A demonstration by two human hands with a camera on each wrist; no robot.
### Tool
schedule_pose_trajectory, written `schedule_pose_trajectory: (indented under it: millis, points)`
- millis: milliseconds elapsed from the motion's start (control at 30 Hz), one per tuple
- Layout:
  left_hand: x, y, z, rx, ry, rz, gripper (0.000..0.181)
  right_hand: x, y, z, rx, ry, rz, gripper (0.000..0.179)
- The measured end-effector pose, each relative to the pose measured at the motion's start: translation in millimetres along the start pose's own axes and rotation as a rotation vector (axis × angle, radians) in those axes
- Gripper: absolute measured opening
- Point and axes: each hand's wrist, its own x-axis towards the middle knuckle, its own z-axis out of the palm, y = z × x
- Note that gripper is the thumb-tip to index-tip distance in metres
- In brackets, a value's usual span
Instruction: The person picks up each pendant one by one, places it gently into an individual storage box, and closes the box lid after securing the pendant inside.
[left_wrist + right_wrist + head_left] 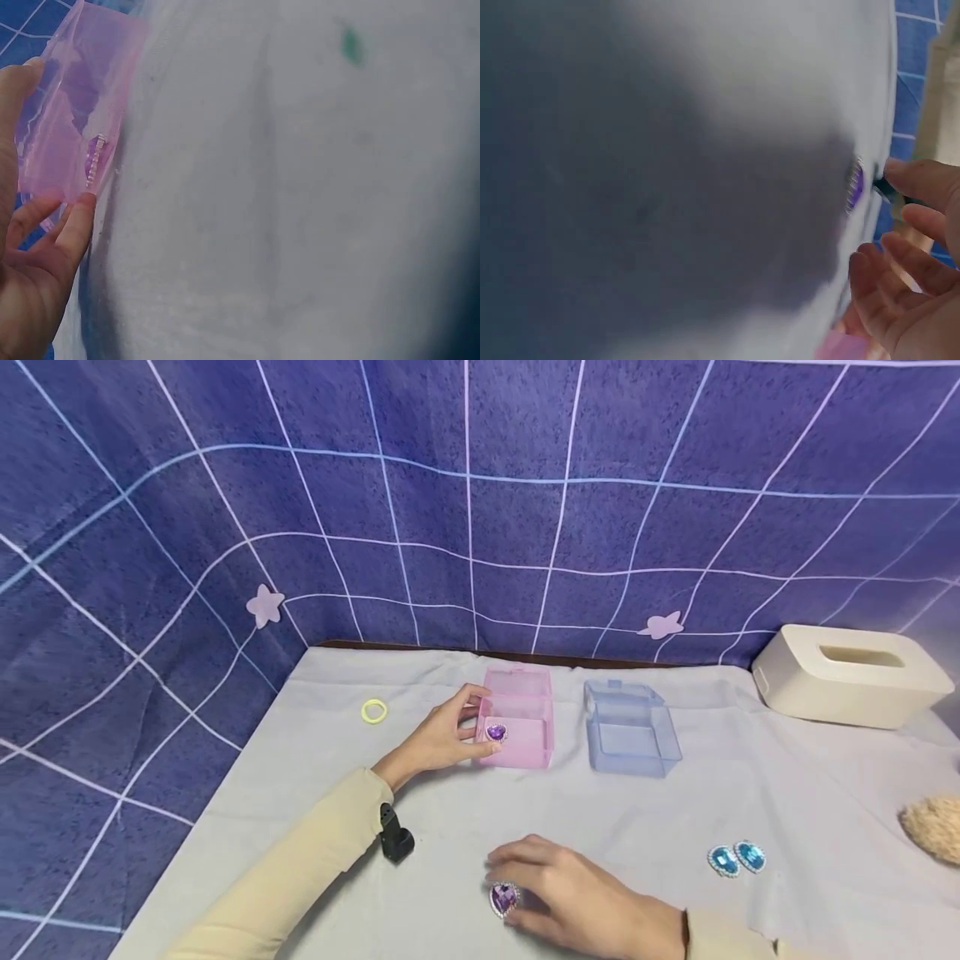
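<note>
My left hand (442,733) holds the left side of a pink see-through plastic box (529,745), its lid standing up at the back. A purple gem with a beaded silvery rim (497,732) lies inside it, near the thumb. In the left wrist view the fingers curve round the end of the pink box (112,45). Nearer the front, my right hand (583,895) hovers over a second purple gem (504,899). The right wrist view shows this purple gem (856,189) on the white cloth, with thumb and loosely bent fingers spread apart beside it.
Right of the pink box stands a blue see-through box (632,742), lid up. Two blue gems (724,861) lie at the right. A yellow ring (373,711) is at the left. A cream tissue box (847,681) and a fluffy beige thing (933,828) flank the right side.
</note>
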Motion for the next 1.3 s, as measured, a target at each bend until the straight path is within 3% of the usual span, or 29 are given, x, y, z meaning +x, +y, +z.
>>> schedule_pose_trajectory:
  millis: [167, 433, 700, 900, 1167, 1300]
  points:
    - [0.2, -3.0, 3.2, 0.007, 0.002, -0.009, 0.074, -7.8, 2, 8, 0.051, -0.079, 0.020, 0.025]
    - [0.4, -4.2, -0.9, 0.010, 0.005, 0.013, 0.072, -3.5, 5, 12, 0.041, -0.038, -0.051, 0.011]
    - [-0.4, -1.6, -2.6, 0.034, 0.004, -0.006, 0.071, 0.1, -1, 13, -0.060, -0.060, -0.027, 0.013]
    - [0.6, -2.4, -1.3, 0.016, 0.003, 0.012, 0.072, 4.7, -6, 7, -0.027, -0.133, -0.001, 0.020]
    - [0.3, -4.4, -1.5, 0.008, -0.002, 0.000, 0.072, 14.7, -9, -11, -0.042, -0.017, -0.043, 0.017]
    - [0.2, -3.8, -0.9, 0.011, 0.001, 0.012, 0.073, 21.7, -2, -27, -0.011, 0.031, -0.021, 0.018]
